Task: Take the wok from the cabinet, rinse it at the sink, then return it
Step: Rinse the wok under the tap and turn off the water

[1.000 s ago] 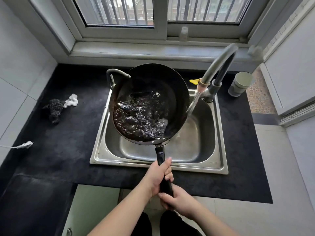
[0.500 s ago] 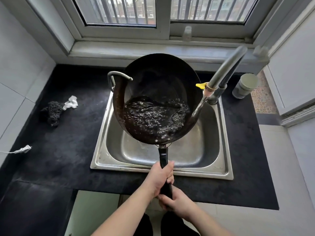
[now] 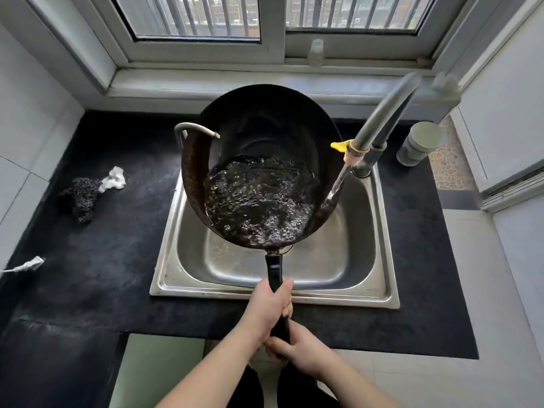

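The black wok hangs over the steel sink, tilted with its far rim raised, and bubbly water pools in its near half. Its long black handle points toward me. My left hand grips the handle higher up. My right hand grips the handle's end just below the left. The grey hose faucet slants in from the right, and a thin stream of water runs from its nozzle into the wok's right side.
A black scouring pad and white rag lie on the dark counter left of the sink. A second curved metal spout stands behind the wok's left rim. A grey cup sits at the right. A window sill runs behind.
The wok has swung rightward and tipped its far rim up. The water has sloshed from the left side to the near half. Both hands keep hold of the handle.
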The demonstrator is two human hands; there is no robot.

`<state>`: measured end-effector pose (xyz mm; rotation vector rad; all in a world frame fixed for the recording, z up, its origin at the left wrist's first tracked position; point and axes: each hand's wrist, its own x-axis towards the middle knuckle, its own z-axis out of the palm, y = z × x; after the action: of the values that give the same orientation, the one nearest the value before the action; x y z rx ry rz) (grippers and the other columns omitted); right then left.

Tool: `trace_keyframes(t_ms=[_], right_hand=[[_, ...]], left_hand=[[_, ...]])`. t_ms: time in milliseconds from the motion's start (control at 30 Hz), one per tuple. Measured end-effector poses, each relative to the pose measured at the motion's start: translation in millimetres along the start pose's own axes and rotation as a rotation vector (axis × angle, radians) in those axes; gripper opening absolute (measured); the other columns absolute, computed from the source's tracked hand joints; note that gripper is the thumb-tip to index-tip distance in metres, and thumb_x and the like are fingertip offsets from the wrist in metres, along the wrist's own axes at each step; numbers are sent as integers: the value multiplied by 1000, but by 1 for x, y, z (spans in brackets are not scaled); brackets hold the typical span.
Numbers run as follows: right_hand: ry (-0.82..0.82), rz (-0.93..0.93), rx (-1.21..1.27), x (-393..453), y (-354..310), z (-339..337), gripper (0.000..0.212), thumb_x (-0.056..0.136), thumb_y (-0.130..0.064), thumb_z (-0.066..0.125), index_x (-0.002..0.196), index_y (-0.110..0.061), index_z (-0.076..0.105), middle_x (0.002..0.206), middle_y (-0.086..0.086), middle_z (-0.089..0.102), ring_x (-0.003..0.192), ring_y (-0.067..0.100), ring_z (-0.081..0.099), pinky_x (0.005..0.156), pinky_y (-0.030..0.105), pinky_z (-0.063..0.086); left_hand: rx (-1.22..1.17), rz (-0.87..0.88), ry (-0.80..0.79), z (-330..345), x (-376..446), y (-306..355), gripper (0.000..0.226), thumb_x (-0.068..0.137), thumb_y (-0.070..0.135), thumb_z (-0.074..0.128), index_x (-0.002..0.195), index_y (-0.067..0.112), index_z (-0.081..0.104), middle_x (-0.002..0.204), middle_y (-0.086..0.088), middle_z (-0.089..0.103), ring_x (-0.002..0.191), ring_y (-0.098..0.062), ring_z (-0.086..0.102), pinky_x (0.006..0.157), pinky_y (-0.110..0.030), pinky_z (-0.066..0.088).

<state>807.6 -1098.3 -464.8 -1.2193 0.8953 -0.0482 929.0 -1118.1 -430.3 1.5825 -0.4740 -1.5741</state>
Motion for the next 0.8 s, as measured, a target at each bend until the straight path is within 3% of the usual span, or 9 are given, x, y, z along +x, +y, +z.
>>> trace_keyframes(t_ms=[400,567,667,800], right_hand=[[15,13,-26,-4,-11,-1,14,86,-38,65,88,-27,56,70,-12,64,68,10,55,69,26,46],[79,7,-67,-14,-13,1,9,88,-35,65,89,-33,56,70,-15,66,67,1,58,71,23,48],[91,15,-92,-25,-13,0,14,89,-34,64,99,-38,55,75,-20,67,74,-7,62,76,17,48],[97,14,-142,-43,-19,4,36,84,-42,60,116,-47,45,80,-33,63,81,-13,60,82,13,46]], left_hand=[[29,6,21,-1,-1,1,22,96,19,52,81,11,38,50,1,33,40,-14,31,46,-28,33],[-53,-20,-41,4,-6,6,24,97,17,51,78,13,37,52,-1,27,41,-13,26,44,-26,31],[-105,-45,-81,9,-13,6,23,98,15,50,78,14,37,51,-1,26,41,-13,24,45,-26,31],[-202,-129,-125,15,-25,7,25,98,14,49,74,15,40,51,0,25,38,-11,24,44,-27,31]])
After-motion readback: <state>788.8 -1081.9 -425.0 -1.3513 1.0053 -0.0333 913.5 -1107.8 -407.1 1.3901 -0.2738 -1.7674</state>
